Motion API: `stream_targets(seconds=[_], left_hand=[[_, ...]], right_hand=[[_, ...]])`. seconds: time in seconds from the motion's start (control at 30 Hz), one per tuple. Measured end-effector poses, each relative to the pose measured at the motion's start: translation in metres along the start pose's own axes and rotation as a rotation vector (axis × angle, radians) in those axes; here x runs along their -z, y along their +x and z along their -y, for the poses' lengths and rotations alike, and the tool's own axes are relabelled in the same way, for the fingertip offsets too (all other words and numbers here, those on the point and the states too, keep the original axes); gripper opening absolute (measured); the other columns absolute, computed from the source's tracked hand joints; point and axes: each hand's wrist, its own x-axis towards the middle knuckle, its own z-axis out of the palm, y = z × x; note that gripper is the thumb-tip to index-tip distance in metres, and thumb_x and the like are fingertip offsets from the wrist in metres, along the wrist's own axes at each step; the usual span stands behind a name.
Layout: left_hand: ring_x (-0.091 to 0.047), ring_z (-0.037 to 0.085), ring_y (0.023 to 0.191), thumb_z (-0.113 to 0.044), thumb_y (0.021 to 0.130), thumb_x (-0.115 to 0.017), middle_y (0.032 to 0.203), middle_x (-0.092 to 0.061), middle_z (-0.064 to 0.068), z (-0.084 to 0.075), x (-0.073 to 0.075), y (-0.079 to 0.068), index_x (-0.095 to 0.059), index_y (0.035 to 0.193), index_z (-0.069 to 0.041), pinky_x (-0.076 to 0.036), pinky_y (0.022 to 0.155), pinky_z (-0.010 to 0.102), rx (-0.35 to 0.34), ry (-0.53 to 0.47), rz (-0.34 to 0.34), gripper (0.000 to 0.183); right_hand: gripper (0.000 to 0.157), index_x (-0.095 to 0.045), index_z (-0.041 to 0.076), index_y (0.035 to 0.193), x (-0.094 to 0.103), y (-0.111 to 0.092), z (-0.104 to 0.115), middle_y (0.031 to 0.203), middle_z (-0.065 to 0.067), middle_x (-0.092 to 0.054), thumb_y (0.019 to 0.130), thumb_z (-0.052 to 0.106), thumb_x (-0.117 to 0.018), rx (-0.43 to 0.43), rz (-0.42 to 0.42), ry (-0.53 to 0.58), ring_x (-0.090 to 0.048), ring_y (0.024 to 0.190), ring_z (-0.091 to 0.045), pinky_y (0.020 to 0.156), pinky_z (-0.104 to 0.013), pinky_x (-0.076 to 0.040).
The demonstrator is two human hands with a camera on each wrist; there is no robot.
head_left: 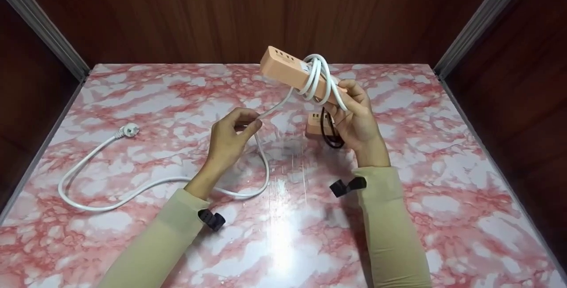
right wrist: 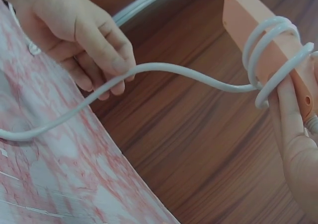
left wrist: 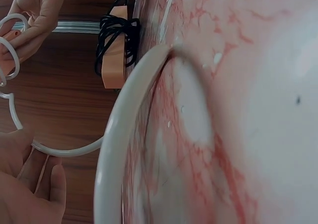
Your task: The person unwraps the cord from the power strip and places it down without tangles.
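Observation:
My right hand (head_left: 361,122) holds an orange power strip (head_left: 283,67) by its near end, raised above the table and tilted. Several turns of its white cord (right wrist: 268,33) wrap around the strip's middle. From there the cord runs to my left hand (head_left: 230,135), which pinches it between thumb and fingers. Past that hand, the white cord (head_left: 84,208) drops onto the table and curves left to its round plug (head_left: 129,130). In the right wrist view the stretch between the hands sags slightly.
Behind my right hand, a second orange power strip (left wrist: 113,70), wound with a black cord (left wrist: 105,40), lies on the table. The red-and-white marbled table (head_left: 443,217) is bounded by dark wood panels (head_left: 199,17) at the back and sides.

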Motion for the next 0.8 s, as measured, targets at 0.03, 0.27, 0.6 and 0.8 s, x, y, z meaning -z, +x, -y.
stream_targets(seconds=[0.03, 0.27, 0.6, 0.8], left_hand=[[-0.073, 0.017, 0.101, -0.019, 0.100, -0.077, 0.107, -0.078, 0.002, 0.000, 0.000, -0.001, -0.076, 0.113, -0.009, -0.057, 0.096, 0.034, -0.007, -0.001, -0.005, 0.017], [-0.073, 0.014, 0.094, -0.021, 0.099, -0.078, 0.102, -0.078, -0.002, -0.005, 0.003, -0.005, -0.079, 0.110, -0.011, -0.059, 0.089, 0.032, -0.058, 0.038, -0.021, 0.015], [-0.072, 0.012, 0.090, -0.022, 0.099, -0.077, 0.102, -0.078, -0.004, -0.011, 0.012, -0.008, -0.082, 0.110, -0.013, -0.059, 0.084, 0.030, -0.123, 0.079, -0.026, 0.015], [-0.073, 0.012, 0.092, -0.022, 0.100, -0.076, 0.102, -0.078, -0.002, -0.016, 0.016, -0.012, -0.080, 0.109, -0.008, -0.059, 0.086, 0.032, -0.146, 0.122, 0.012, 0.017]], right_hand=[[0.028, -0.066, 0.004, 0.102, 0.000, 0.000, 0.000, 0.110, -0.016, -0.070, 0.086, 0.008, -0.088, 0.003, -0.002, -0.001, -0.075, 0.095, -0.022, 0.093, -0.032, -0.061], [0.025, -0.066, 0.004, 0.102, -0.002, 0.001, 0.000, 0.108, -0.015, -0.069, 0.089, 0.007, -0.086, 0.030, -0.016, -0.040, -0.075, 0.095, -0.021, 0.093, -0.031, -0.060], [0.010, -0.066, 0.005, 0.100, -0.005, 0.002, 0.001, 0.105, -0.013, -0.066, 0.096, 0.000, -0.074, 0.071, -0.090, -0.137, -0.074, 0.089, -0.019, 0.087, -0.030, -0.062], [0.008, -0.067, 0.005, 0.101, -0.006, 0.001, 0.002, 0.106, -0.012, -0.064, 0.099, -0.003, -0.066, 0.070, -0.094, -0.183, -0.072, 0.092, -0.019, 0.087, -0.031, -0.061]])
